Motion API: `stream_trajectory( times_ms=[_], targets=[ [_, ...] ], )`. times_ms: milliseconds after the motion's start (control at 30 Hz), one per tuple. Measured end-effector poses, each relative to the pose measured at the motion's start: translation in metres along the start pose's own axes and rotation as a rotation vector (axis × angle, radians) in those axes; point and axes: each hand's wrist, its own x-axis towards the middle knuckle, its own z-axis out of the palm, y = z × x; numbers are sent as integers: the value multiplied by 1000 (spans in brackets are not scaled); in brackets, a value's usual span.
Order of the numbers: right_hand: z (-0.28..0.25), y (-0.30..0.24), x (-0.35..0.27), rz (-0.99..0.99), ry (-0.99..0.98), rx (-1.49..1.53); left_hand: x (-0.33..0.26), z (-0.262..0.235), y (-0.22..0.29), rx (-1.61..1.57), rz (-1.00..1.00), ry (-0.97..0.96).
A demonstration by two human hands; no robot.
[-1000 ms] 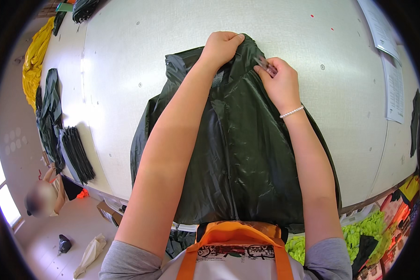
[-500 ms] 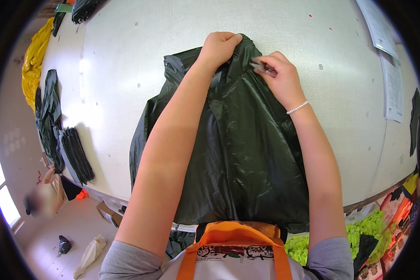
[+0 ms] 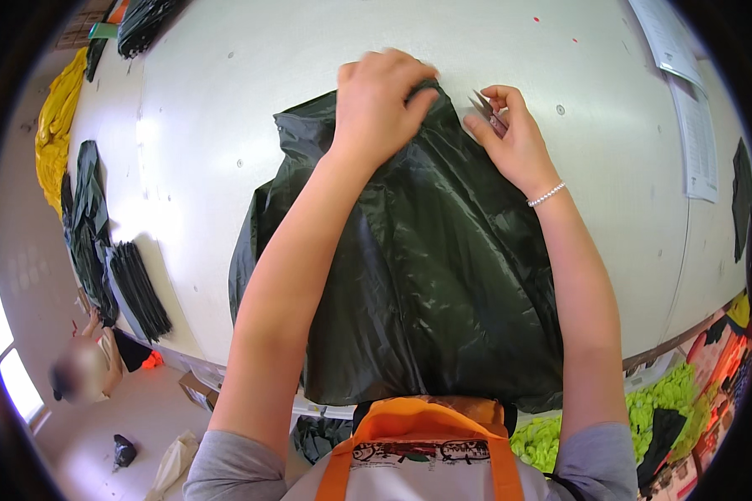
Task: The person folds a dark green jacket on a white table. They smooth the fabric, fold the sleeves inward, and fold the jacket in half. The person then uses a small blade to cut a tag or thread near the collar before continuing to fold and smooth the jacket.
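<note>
A dark green, shiny jacket (image 3: pixel 443 275) lies spread on the white table, its collar end away from me and its hem near my apron. My left hand (image 3: pixel 380 104) is at the far edge of the collar, its fingers curled over the fabric with the thumb below; motion blurs the fingertips. Just right of the collar, my right hand (image 3: pixel 514 138) holds a pair of small thread snips (image 3: pixel 486 108). Their pointed blades stick up past the fingers, apart from the cloth. The snips' handle is mostly hidden in the palm.
Stacked dark strips (image 3: pixel 139 288) and a bunched dark garment (image 3: pixel 90 221) lie at the table's left side, by yellow cloth (image 3: pixel 58 125). Printed sheets (image 3: pixel 693 138) lie at the right. Bright yellow-green cloth (image 3: pixel 660 409) is below the near right edge. A person (image 3: pixel 92 367) stands at far left.
My left hand has turned over at the collar, its back now upward, and the collar has shifted. My right hand has moved slightly right with the snips, away from the cloth.
</note>
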Motion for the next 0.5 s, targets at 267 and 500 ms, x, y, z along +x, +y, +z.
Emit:
stream_trajectory(
  times_ms=[267,500],
  targets=[
    [-4,3,-9,37,-17,76,-16,8,5,59,187,-236],
    [-4,7,-12,-107,-98,-121,-24,17,-3,-88,45,-198]
  ],
)
